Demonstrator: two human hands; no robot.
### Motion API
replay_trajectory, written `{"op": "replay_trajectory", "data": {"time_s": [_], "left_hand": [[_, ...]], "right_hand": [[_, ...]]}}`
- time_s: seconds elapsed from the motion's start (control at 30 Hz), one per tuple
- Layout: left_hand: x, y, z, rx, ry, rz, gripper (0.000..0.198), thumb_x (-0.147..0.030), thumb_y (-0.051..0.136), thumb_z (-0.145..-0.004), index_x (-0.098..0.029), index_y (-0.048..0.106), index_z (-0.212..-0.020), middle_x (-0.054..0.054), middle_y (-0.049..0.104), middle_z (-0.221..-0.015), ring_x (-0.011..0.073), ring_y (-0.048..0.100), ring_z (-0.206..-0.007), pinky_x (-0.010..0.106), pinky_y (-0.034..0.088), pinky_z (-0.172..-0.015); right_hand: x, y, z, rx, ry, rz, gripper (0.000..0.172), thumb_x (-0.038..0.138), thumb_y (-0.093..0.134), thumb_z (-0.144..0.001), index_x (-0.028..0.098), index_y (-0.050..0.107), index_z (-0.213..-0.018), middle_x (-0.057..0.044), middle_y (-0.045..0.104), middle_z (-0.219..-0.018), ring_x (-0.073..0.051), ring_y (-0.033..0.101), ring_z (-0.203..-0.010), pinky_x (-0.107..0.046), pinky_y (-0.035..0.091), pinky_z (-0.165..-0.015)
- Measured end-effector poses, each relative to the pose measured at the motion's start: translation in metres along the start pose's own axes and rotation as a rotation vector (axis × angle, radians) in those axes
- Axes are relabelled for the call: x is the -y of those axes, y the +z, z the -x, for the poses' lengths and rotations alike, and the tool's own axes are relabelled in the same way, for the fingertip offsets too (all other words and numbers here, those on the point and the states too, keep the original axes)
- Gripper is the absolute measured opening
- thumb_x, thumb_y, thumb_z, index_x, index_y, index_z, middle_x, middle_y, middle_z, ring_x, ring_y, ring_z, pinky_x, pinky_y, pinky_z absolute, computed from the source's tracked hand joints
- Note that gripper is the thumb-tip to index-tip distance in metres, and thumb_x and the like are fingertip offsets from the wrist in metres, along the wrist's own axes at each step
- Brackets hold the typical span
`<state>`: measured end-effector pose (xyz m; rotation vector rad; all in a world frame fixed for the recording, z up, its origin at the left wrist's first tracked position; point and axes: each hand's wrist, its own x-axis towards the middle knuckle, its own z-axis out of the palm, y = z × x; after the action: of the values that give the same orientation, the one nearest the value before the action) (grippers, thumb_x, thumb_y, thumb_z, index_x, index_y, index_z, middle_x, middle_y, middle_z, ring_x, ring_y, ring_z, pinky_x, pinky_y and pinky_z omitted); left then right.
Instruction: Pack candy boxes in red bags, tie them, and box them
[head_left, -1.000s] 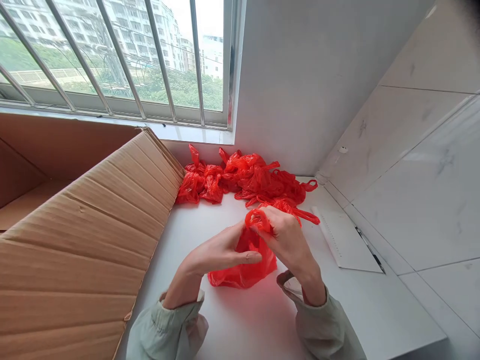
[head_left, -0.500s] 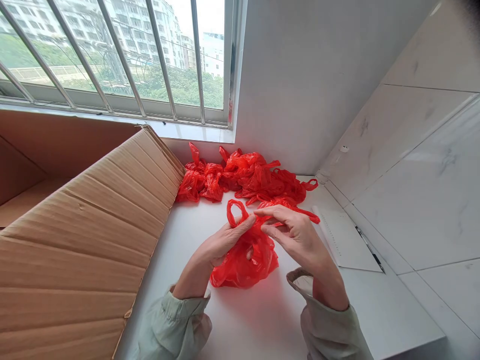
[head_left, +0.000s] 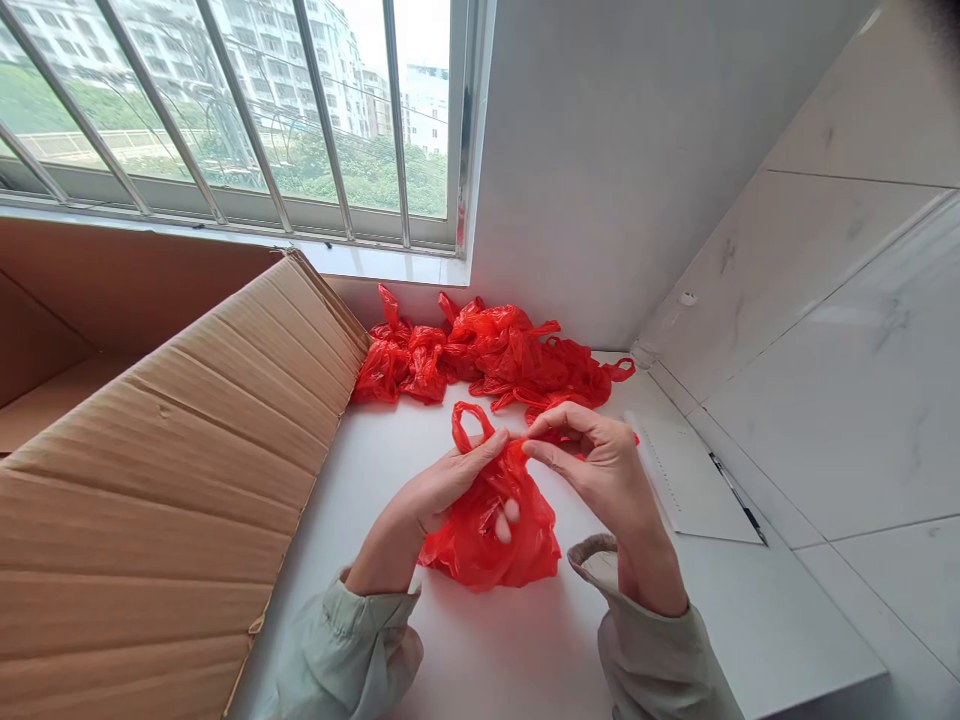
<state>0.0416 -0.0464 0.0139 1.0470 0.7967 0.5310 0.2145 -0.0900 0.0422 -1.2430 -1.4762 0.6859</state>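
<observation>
A thin red plastic bag (head_left: 495, 545) hangs crumpled between my hands, just over the white tabletop. My left hand (head_left: 442, 487) is closed round its upper part, the thumb lying across the top and fingertips poking out through the folds below. One looped handle of the bag stands up beside the left thumb. My right hand (head_left: 600, 465) pinches the bag's upper right edge between thumb and forefinger. Behind my hands lies a heap of crumpled red plastic bags (head_left: 510, 350) against the wall.
A large open cardboard box (head_left: 187, 440) takes up the left side. To the right, a sheet of paper (head_left: 701, 490) lies with a pen (head_left: 739, 497) along its edge. A barred window (head_left: 300, 120) is behind the box; a tiled wall (head_left: 862, 350) borders the right.
My right hand has gone from loosely parted fingers to a pinch on the bag's edge. The bag's lower part has spread slightly, and more of my left fingertips show.
</observation>
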Motion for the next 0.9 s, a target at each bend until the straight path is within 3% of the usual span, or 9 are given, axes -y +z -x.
{"op": "replay_trajectory", "data": {"time_s": [0.07, 0.13, 0.3, 0.4, 0.47, 0.53, 0.7, 0.8, 0.9], "left_hand": [[-0.002, -0.003, 0.0, 0.14, -0.068, 0.072, 0.046, -0.063, 0.056, -0.086, -0.017, 0.064, -0.085, 0.004, 0.067, -0.059, 0.0155, 0.061, -0.046, 0.025, 0.048, -0.047], [-0.005, -0.005, 0.0, 0.197, 0.002, 0.106, 0.037, -0.055, 0.06, -0.087, -0.02, 0.064, -0.096, 0.001, 0.067, -0.064, 0.0118, 0.058, -0.048, 0.023, 0.047, -0.05], [-0.008, -0.009, -0.001, 0.273, 0.111, -0.07, 0.018, -0.033, 0.075, -0.077, -0.018, 0.065, -0.084, -0.001, 0.059, -0.068, 0.0089, 0.049, -0.056, 0.02, 0.037, -0.051], [-0.006, -0.01, -0.002, 0.294, 0.139, -0.124, 0.016, -0.027, 0.073, -0.076, -0.019, 0.062, -0.085, -0.002, 0.057, -0.069, 0.009, 0.045, -0.057, 0.021, 0.034, -0.053], [-0.005, -0.01, -0.003, 0.302, 0.186, -0.162, 0.016, -0.021, 0.072, -0.075, -0.019, 0.059, -0.085, -0.003, 0.056, -0.072, 0.0095, 0.044, -0.06, 0.021, 0.033, -0.054], [-0.006, -0.011, -0.001, 0.302, 0.248, -0.248, 0.015, -0.016, 0.067, -0.075, -0.019, 0.057, -0.084, -0.003, 0.055, -0.073, 0.0105, 0.044, -0.062, 0.022, 0.034, -0.056], [-0.013, -0.012, 0.008, 0.122, 0.517, -0.72, 0.021, -0.002, 0.048, -0.07, -0.02, 0.053, -0.08, -0.003, 0.053, -0.075, 0.0123, 0.042, -0.065, 0.025, 0.034, -0.063], [-0.014, -0.008, 0.007, -0.06, 0.641, -0.972, 0.032, 0.002, 0.04, -0.064, -0.022, 0.05, -0.084, -0.001, 0.052, -0.08, 0.0129, 0.042, -0.065, 0.024, 0.032, -0.061], [-0.009, -0.004, -0.001, -0.177, 0.689, -1.091, 0.033, 0.002, 0.039, -0.061, -0.022, 0.046, -0.082, 0.001, 0.052, -0.091, 0.0115, 0.038, -0.06, 0.024, 0.029, -0.055]], "right_hand": [[0.009, 0.0, 0.007, 0.078, -0.098, 0.04, 0.006, 0.025, 0.07, -0.083, 0.022, 0.068, -0.079, -0.001, 0.068, -0.079, -0.016, 0.065, -0.075, -0.028, 0.053, -0.069], [0.015, -0.003, 0.013, 0.254, -0.186, 0.118, 0.006, 0.022, 0.068, -0.085, 0.023, 0.067, -0.078, -0.001, 0.069, -0.08, -0.016, 0.064, -0.077, -0.028, 0.051, -0.07], [0.015, -0.017, 0.017, 0.608, -0.195, 0.269, 0.012, 0.024, 0.063, -0.089, 0.024, 0.069, -0.079, 0.0, 0.069, -0.079, -0.014, 0.061, -0.069, -0.026, 0.046, -0.063], [0.006, -0.02, 0.008, 0.505, -0.143, 0.176, 0.012, 0.03, 0.066, -0.088, 0.023, 0.069, -0.079, 0.001, 0.069, -0.073, -0.014, 0.061, -0.066, -0.026, 0.046, -0.063], [-0.002, -0.016, -0.001, 0.313, -0.089, 0.1, 0.012, 0.034, 0.065, -0.088, 0.023, 0.069, -0.086, 0.0, 0.071, -0.083, -0.015, 0.064, -0.077, -0.027, 0.048, -0.071], [-0.011, -0.009, -0.009, 0.246, -0.046, 0.022, 0.018, 0.038, 0.057, -0.093, 0.023, 0.067, -0.094, -0.002, 0.07, -0.096, -0.016, 0.064, -0.09, -0.028, 0.049, -0.08], [-0.026, 0.008, -0.019, 0.489, 0.022, -0.083, 0.045, 0.046, 0.035, -0.101, 0.02, 0.061, -0.075, -0.001, 0.065, -0.081, -0.014, 0.061, -0.079, -0.027, 0.049, -0.073], [-0.031, 0.01, -0.021, 0.44, 0.103, -0.096, 0.03, 0.039, 0.043, -0.097, 0.019, 0.063, -0.088, 0.0, 0.063, -0.082, -0.012, 0.056, -0.072, -0.023, 0.045, -0.063], [-0.037, 0.009, -0.022, 0.533, 0.177, -0.178, 0.022, 0.025, 0.051, -0.087, 0.02, 0.064, -0.104, 0.0, 0.065, -0.086, -0.012, 0.056, -0.071, -0.02, 0.043, -0.058]]}}
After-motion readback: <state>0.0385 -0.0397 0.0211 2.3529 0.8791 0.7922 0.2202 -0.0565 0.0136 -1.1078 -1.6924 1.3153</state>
